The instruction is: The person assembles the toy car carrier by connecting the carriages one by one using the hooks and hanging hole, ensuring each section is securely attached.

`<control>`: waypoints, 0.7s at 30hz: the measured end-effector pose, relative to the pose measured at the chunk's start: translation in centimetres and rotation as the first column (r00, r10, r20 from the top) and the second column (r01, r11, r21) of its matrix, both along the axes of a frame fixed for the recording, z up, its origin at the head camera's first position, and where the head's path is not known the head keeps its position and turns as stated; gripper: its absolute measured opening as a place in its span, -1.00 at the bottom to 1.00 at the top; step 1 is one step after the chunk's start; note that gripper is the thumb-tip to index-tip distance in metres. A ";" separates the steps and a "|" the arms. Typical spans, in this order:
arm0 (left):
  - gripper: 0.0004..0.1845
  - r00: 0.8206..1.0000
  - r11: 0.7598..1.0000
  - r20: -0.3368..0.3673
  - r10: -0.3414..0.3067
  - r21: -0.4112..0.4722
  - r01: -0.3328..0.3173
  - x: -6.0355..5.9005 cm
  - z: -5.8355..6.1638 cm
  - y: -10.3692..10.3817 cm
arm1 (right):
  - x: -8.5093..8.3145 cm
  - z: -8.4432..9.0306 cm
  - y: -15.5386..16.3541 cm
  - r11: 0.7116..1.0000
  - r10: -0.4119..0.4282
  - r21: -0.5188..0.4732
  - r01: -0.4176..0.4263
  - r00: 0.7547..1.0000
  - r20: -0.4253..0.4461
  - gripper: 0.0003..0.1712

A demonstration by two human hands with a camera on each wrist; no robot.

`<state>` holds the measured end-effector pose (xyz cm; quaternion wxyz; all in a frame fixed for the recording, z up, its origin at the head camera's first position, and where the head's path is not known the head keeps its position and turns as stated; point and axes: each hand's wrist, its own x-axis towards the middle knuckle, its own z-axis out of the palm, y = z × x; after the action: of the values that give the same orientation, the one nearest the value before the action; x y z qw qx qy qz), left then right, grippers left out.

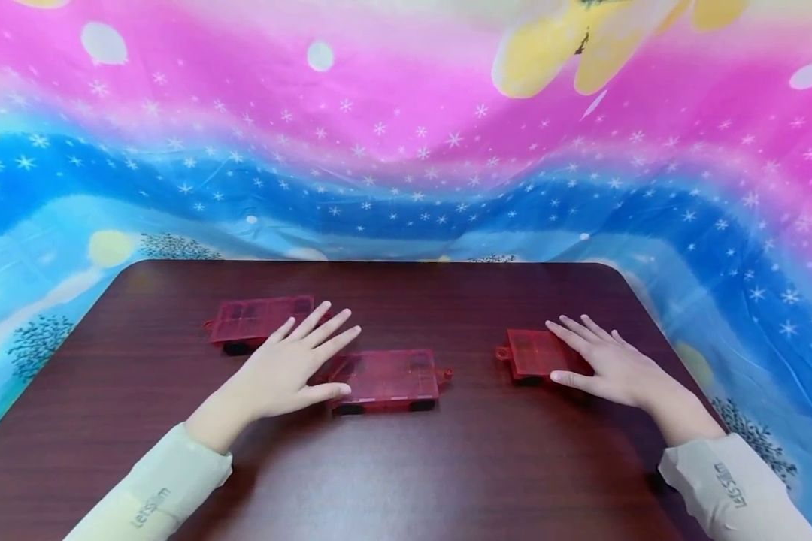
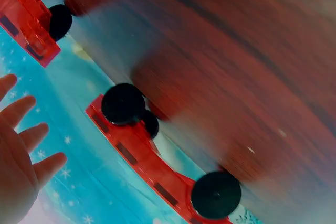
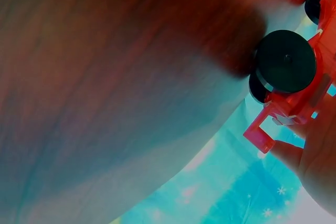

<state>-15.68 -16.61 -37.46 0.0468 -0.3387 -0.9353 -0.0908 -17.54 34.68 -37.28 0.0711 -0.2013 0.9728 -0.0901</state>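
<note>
Three see-through red toy car bases with black wheels stand on the table. My left hand (image 1: 287, 376), fingers straight and spread, hovers between the far-left car base (image 1: 250, 315) and the middle car base (image 1: 392, 376), overlapping both in the head view. Seen from the left wrist, the fingers (image 2: 32, 136) are apart from the wheeled base (image 2: 142, 156). My right hand (image 1: 612, 364) lies over the right end of the third car base (image 1: 536, 353), fingers extended, covering that end. In the right wrist view, its thumb (image 3: 289, 155) sits right at the small hitch loop (image 3: 260, 139).
The dark brown wooden table (image 1: 406, 481) has rounded far corners. Behind and around it hangs a pink and blue cloth (image 1: 392, 173) with snowflakes. The middle base has a hitch ring (image 1: 445, 374) facing right, toward the third base's ring (image 1: 501, 353), with a gap between them.
</note>
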 end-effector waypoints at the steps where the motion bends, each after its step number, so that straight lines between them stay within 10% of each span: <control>1: -0.08 1.000 1.000 0.016 -0.011 0.003 0.011 0.0 0.0 0.1 | 0.0 0.0 0.0 1.000 0.008 0.001 -0.008 1.000 -0.008 0.08; 21: -0.14 0.976 0.995 0.196 -0.097 0.048 0.089 -0.3 -0.3 1.8 | -0.5 0.1 -0.6 1.000 -0.007 -0.020 0.007 1.000 -0.026 0.14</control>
<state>-15.93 -14.82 -37.77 -0.0443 -0.3703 -0.9166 -0.1444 -18.05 34.09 -37.15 0.0561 -0.1998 0.9733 -0.0977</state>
